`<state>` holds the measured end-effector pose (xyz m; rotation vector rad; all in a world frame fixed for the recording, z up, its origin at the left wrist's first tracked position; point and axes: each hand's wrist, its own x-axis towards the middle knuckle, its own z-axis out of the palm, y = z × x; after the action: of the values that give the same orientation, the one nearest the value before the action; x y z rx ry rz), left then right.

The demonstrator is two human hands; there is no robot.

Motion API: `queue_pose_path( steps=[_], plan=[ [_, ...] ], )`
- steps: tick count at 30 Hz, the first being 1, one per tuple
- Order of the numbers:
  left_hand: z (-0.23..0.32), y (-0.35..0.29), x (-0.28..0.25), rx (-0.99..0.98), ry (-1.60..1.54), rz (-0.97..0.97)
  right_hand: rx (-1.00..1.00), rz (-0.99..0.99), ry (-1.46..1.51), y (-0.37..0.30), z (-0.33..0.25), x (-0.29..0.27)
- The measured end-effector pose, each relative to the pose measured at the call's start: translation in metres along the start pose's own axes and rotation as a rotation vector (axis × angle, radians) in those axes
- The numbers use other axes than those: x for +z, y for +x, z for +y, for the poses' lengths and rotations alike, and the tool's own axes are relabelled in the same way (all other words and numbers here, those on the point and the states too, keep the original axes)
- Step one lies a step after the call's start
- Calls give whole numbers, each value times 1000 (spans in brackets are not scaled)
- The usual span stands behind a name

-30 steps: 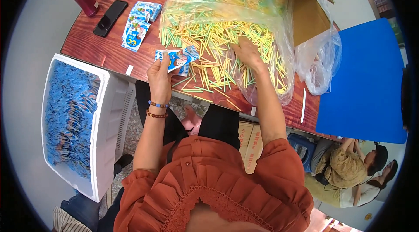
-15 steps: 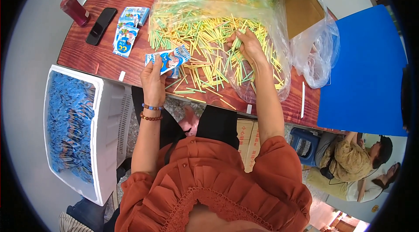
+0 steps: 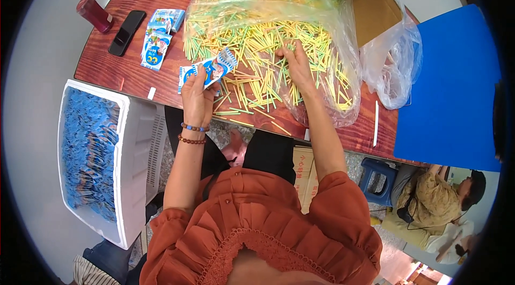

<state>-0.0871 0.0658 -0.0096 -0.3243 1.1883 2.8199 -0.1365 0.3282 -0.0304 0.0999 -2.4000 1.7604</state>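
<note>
Left hand (image 3: 196, 94) at ten o'clock, pinching blue-and-white sachets (image 3: 219, 68): likely light, slippery, best gripped by a flat end. Right hand (image 3: 300, 71), apart at one, curled into slim yellow-and-green sticks (image 3: 257, 85), grip unclear; they look stiff, brittle, so gather them mid-length. Clear plastic bag (image 3: 257, 12) beyond, at twelve.

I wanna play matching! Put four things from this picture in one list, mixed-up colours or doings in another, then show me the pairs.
Things:
1. Phone
2. Left hand
3. Sticks
4. Foam box

Clues:
A. Mostly yellow and green
B. White
C. Black
D. Holding packets

Pairs: 1-C, 2-D, 3-A, 4-B
</note>
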Motion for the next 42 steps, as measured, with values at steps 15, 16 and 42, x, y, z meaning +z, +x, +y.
queue_pose_path(
  steps=[15,16,42],
  plan=[
    [-28,11,31,-19,36,-33,-227,291,925,-1,-102,27],
    [-29,11,33,-16,35,-28,-241,310,873,-4,-110,31],
    [-24,4,41,53,88,75,-199,247,450,-17,-124,77]
  ],
)
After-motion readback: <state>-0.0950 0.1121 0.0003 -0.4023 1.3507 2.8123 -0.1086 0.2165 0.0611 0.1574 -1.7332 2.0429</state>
